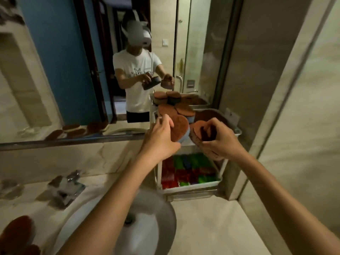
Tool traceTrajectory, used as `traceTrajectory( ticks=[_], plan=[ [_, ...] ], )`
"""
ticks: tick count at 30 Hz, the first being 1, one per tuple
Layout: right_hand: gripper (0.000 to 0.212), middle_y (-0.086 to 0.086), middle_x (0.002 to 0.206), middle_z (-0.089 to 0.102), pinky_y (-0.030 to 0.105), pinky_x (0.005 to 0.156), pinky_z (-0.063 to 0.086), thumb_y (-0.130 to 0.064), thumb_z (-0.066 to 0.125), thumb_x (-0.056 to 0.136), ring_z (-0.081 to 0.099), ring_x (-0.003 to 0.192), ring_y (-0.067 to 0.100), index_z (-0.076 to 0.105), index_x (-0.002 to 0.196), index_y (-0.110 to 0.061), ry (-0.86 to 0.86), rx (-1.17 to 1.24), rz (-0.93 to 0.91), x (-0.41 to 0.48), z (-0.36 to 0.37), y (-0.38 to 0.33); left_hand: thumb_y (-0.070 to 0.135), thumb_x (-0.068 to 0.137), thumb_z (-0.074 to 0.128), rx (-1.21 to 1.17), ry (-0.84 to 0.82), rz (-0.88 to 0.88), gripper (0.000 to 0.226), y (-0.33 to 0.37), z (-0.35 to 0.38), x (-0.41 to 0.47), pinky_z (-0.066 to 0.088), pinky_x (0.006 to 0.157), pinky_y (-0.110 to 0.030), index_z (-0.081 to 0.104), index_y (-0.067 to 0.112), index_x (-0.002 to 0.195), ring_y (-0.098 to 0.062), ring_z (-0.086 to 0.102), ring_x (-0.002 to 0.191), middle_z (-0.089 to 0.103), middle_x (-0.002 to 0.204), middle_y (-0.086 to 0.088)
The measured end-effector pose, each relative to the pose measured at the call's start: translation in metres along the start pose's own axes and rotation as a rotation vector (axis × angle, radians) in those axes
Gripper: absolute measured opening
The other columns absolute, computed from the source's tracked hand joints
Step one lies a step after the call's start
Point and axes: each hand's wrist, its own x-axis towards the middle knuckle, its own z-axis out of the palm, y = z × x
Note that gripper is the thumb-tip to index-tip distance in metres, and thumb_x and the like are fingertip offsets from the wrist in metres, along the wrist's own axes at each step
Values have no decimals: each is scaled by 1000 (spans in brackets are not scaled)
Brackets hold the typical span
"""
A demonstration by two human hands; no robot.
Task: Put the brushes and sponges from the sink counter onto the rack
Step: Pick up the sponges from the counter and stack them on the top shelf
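— What lies closest to the person?
— Brown sponges (16,232) sit on the counter (99,188) at the lower left corner, beside the round sink (150,223). The tap (66,186) stands behind the basin.

— How are the arms held?
— Both bare forearms reach forward and up over the sink toward the white rack (191,187) at the counter's far end. The left hand (161,138) is bent at the wrist. Its fingers and thumb curl round a heart-shaped sponge (181,129), brown on its face and blue-grey at its edge, held tilted. Just beside it, the right hand (220,142) grips a brown scrubber (199,129) with a speckled rim, its fingers hooked over the top.

— Where are those two things in relation to the rack?
— They are held in front of the upper shelf. Whether either touches the shelf cannot be told.

— What does the rack carry?
— The lower shelf holds red, green and blue brushes (189,170) packed side by side. On the upper shelf, beyond the hands, more brown-topped sponges (184,109) are stacked.

— And farthest off?
— The mirror (55,70) shows the person in a white shirt, both hands raised and holding the same two things.
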Motion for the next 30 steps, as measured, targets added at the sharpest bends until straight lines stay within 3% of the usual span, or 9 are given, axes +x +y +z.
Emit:
traceTrajectory(
  ticks=[4, 7, 10, 13, 17, 23, 26, 30],
  plan=[
    [41, 12, 113, 59, 47, 89, 50, -21, 72, 77, 57, 104, 30, 50, 110, -8, 46, 11, 24, 39, -33, 20, 23, 77, 69, -4, -32, 30, 45, 22, -1, 43, 39, 77, -32, 36, 22, 109, -24, 47, 114, 43, 126, -4],
    [40, 11, 117, 59, 41, 87, 48, -28, 69, 82, 55, 105, 27, 51, 114, -11, 83, 7, 78, 74, -47, 32, 29, 78, 68, -16, -35, 12, 50, 40, 2, 78, 47, 90, -41, 39, 19, 118, -27, 48, 117, 44, 130, -7],
    [37, 9, 113, 60, 31, 77, 44, -32, 66, 84, 52, 94, 19, 54, 112, -10, 101, 32, 110, 106, -57, 40, 35, 79, 64, -8, -5, -47, 53, 60, 13, 122, 42, 98, -41, 41, 19, 124, -31, 47, 122, 46, 133, -11],
    [38, 10, 112, 62, 32, 77, 45, -31, 66, 84, 56, 96, 22, 56, 114, -10, 138, 56, 153, 132, -61, 52, 48, 81, 57, -66, 1, -166, 66, 76, 30, 168, 41, 102, -42, 37, 17, 136, -34, 46, 126, 46, 138, -14],
    [36, 6, 108, 60, 33, 77, 43, -32, 58, 89, 58, 101, 25, 52, 118, -13, 132, 53, 176, 162, -52, 72, 54, 84, 52, -63, -53, -266, 81, 87, 57, 209, 35, 107, -41, 23, 13, 148, -39, 33, 136, 28, 150, -20],
    [30, 10, 124, 56, 38, 88, 47, -32, 55, 90, 55, 113, 32, 60, 117, -21, 89, -116, 258, 200, -42, 82, 50, 93, 40, 25, -73, -327, 71, 85, 87, 235, 33, 108, -42, 22, 7, 146, -41, 33, 135, 23, 149, -22],
    [26, 10, 122, 58, 38, 86, 47, -32, 53, 90, 56, 110, 32, 63, 111, -21, 85, -150, 225, 208, -34, 87, 42, 99, 32, 66, -78, -268, 56, 75, 92, 238, 37, 103, -41, 35, 2, 137, -41, 41, 129, 37, 142, -24],
    [24, 11, 122, 56, 40, 87, 48, -31, 54, 90, 57, 109, 32, 64, 108, -20, 69, -172, 191, 212, -22, 97, 32, 97, 42, 101, -88, -211, 39, 62, 90, 240, 46, 91, -39, 56, 1, 116, -38, 56, 114, 58, 123, -21]
  ],
)
